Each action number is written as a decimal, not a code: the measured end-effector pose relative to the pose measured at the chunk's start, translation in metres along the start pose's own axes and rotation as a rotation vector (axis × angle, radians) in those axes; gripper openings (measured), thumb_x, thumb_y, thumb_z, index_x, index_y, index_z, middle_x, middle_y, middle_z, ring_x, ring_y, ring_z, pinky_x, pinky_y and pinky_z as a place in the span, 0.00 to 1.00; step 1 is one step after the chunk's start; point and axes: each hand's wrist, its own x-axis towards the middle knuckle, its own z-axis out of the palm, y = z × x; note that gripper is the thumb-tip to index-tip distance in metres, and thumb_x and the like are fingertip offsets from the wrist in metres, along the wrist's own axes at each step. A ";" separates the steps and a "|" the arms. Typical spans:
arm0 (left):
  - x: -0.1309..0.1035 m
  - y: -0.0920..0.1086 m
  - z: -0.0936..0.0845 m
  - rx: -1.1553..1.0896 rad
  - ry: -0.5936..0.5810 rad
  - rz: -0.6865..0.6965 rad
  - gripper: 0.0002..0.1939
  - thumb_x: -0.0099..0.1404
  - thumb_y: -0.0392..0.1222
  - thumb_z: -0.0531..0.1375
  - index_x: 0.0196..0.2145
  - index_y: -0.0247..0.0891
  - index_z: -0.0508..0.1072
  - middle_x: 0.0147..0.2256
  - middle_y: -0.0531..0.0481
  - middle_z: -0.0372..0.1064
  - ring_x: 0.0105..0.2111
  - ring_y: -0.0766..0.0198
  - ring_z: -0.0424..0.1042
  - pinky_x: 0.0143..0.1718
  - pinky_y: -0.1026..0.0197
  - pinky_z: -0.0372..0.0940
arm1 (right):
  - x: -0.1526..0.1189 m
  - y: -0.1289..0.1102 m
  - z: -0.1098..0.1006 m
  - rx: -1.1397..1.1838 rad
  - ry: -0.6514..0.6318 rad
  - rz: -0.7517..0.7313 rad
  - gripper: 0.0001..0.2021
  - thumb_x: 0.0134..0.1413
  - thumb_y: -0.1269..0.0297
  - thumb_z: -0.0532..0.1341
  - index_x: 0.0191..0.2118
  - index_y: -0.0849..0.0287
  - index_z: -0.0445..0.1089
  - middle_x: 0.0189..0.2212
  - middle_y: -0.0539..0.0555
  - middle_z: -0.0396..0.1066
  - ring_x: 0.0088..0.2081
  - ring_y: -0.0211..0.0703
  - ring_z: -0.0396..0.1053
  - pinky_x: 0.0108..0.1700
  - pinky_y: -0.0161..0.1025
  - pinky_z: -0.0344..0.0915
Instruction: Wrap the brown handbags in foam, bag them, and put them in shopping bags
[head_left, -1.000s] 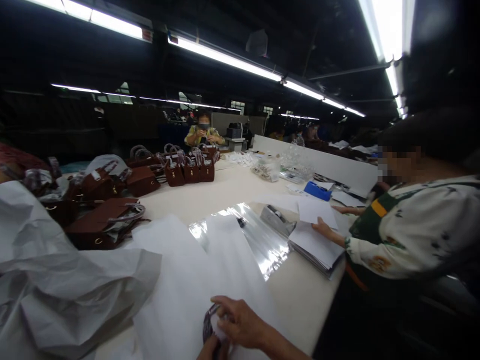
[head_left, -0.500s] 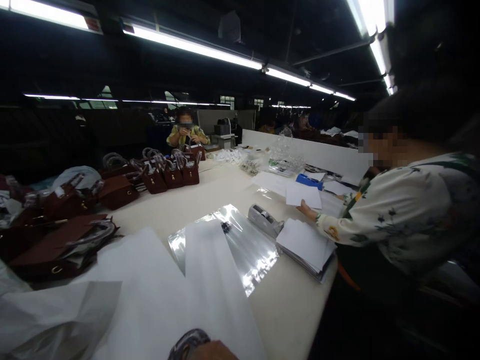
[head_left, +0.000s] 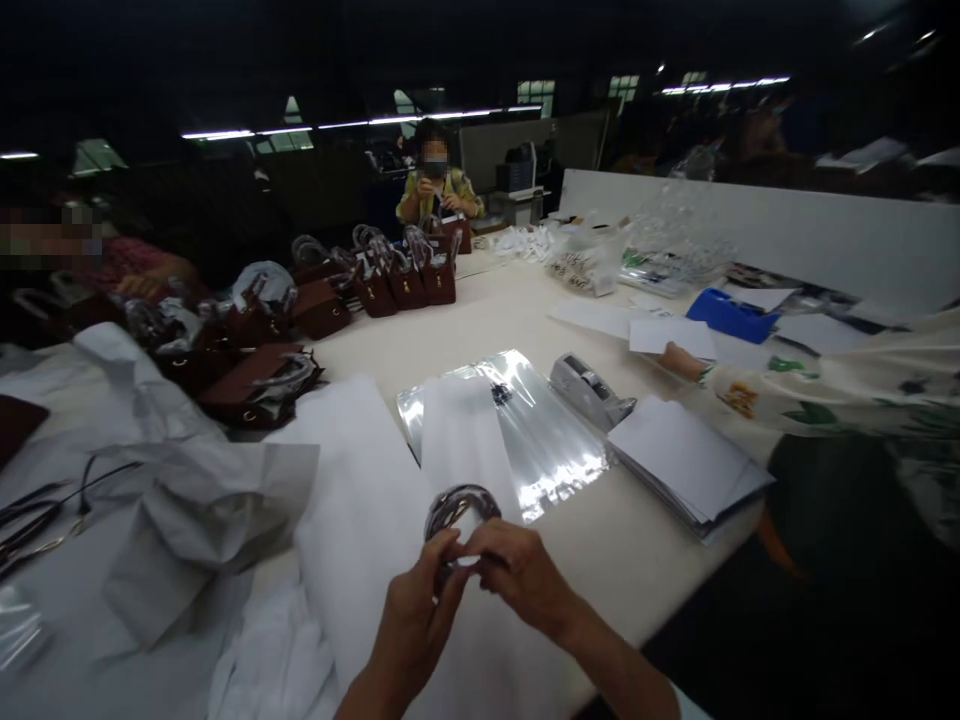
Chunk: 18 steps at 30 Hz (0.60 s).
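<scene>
Just above the white wrapping sheets, a coiled dark strap with a glossy, plastic-like wrap is gripped at its near side. My left hand pinches it between thumb and fingers. From the other side, my right hand closes on the same coil, fingertips almost meeting the left ones. A narrow white strip lies beyond the coil, over a stack of shiny clear plastic bags. The small part between my fingertips cannot be made out.
Brown handbags with wrapped handles line the table's left and far side. A grey tape dispenser stands beside a pile of white sheets. A co-worker's hand holds white card at right. Crumpled grey paper lies left.
The view has swung down and to the right side's co-worker is partly out of frame. Both my hands and the coiled strap have risen into full view from the bottom edge.
</scene>
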 end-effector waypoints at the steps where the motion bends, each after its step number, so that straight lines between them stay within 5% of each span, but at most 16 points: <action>1: 0.002 0.004 0.001 0.004 0.005 0.085 0.18 0.64 0.42 0.52 0.51 0.42 0.56 0.39 0.48 0.70 0.25 0.71 0.69 0.27 0.69 0.67 | 0.000 -0.002 -0.008 -0.018 -0.005 -0.028 0.07 0.54 0.72 0.54 0.33 0.59 0.69 0.32 0.51 0.67 0.26 0.32 0.65 0.30 0.29 0.63; 5: 0.009 0.014 0.008 0.032 0.279 0.223 0.18 0.63 0.36 0.53 0.50 0.41 0.59 0.41 0.46 0.66 0.26 0.71 0.65 0.32 0.66 0.66 | -0.003 -0.005 -0.027 -0.195 0.028 -0.221 0.08 0.53 0.74 0.54 0.35 0.58 0.69 0.34 0.52 0.68 0.35 0.36 0.67 0.38 0.32 0.63; 8: 0.025 0.022 0.008 -0.068 0.469 0.045 0.21 0.61 0.41 0.56 0.51 0.40 0.58 0.44 0.45 0.62 0.32 0.67 0.65 0.39 0.59 0.65 | -0.006 -0.005 -0.034 -0.274 0.059 -0.266 0.07 0.54 0.74 0.54 0.35 0.59 0.68 0.34 0.52 0.68 0.35 0.35 0.66 0.38 0.31 0.62; 10: 0.042 0.029 0.008 -0.234 0.398 -0.171 0.25 0.60 0.47 0.56 0.53 0.40 0.56 0.48 0.43 0.60 0.41 0.61 0.66 0.42 0.57 0.65 | -0.007 -0.005 -0.038 -0.306 0.052 -0.263 0.06 0.55 0.74 0.54 0.35 0.59 0.67 0.34 0.52 0.68 0.36 0.35 0.66 0.38 0.30 0.62; 12: 0.060 0.037 0.009 -0.399 0.205 -0.351 0.30 0.57 0.50 0.58 0.54 0.40 0.55 0.49 0.42 0.60 0.45 0.58 0.66 0.42 0.57 0.65 | -0.007 -0.006 -0.040 -0.340 0.022 -0.262 0.06 0.55 0.73 0.54 0.34 0.59 0.67 0.33 0.52 0.68 0.35 0.35 0.67 0.37 0.30 0.62; 15: 0.075 0.043 0.015 -0.533 -0.020 -0.447 0.29 0.55 0.50 0.60 0.51 0.36 0.60 0.43 0.43 0.67 0.38 0.58 0.71 0.37 0.58 0.67 | -0.009 -0.004 -0.039 -0.415 -0.012 -0.251 0.07 0.56 0.73 0.52 0.31 0.59 0.66 0.31 0.52 0.68 0.32 0.34 0.67 0.35 0.29 0.62; 18: 0.071 0.037 0.027 -0.576 -0.060 -0.473 0.24 0.56 0.53 0.58 0.44 0.33 0.66 0.34 0.45 0.71 0.30 0.59 0.72 0.29 0.61 0.67 | -0.015 0.015 -0.032 -0.480 -0.003 -0.303 0.09 0.57 0.72 0.51 0.30 0.59 0.66 0.31 0.53 0.69 0.32 0.34 0.68 0.35 0.28 0.63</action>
